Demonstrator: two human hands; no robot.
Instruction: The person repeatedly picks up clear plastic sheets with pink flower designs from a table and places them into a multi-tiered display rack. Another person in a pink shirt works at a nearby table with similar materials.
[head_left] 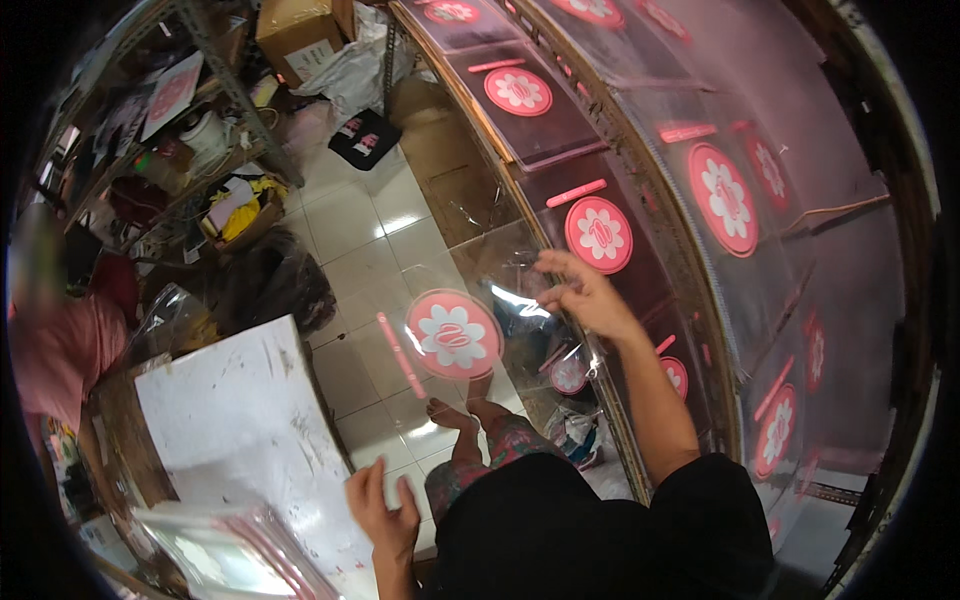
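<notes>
Clear sheet [458, 328] bearing 1 pink flower disc [452, 337] hangs at centre above tiled floor [345, 235]; the right hand [590, 297], toward 2 o'clock, grasps its edge. The left hand [386, 512], toward 7 o'clock, is released, fingers parted.

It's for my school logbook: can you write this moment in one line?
right fingers: at clear pink-printed sheet, grip unclear | left fingers: parted, near white panel | to right: more printed sheets
</notes>
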